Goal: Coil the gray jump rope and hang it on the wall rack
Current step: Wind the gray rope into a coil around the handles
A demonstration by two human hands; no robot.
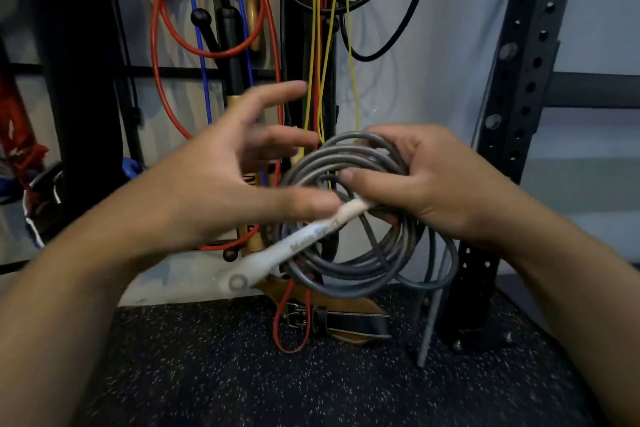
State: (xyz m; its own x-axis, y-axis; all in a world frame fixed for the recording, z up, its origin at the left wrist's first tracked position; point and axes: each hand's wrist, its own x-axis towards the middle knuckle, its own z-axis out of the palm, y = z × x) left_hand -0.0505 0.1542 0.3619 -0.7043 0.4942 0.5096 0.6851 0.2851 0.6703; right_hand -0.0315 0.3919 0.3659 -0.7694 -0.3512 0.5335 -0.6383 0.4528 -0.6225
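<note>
Right, the gray jump rope [349, 253] sits gathered in several loops, and it is the right hand [426, 184] that owns it: fingers curled over the top of the bundle, thumb pressed across the strands on the near side, clamping the coil at its upper right edge. The loops hang down and to the left from that grip, roughly upright and facing us, with one slack outer loop drooping lower on the right.

Now the key relation: the white handle [301, 239] runs diagonally across the front of the coil, its upper end tucked under the right thumb, its free end pointing down and to the left, toward the left arm. The left hand [221, 177] is blurred, fingers spread wide and holding nothing, thumb tip just beside the handle's upper part, maybe touching; the blur hides it. So the left hand is the nearer one to that loose handle, which lies below and slightly right of its open fingers.

Behind and above the coil hang the red rope [157, 55], yellow cord [313, 55] and black rope [412, 21] on the wall rack [204, 72]. My read: coiling looks nearly done, and the hanging move goes up and forward.
</note>
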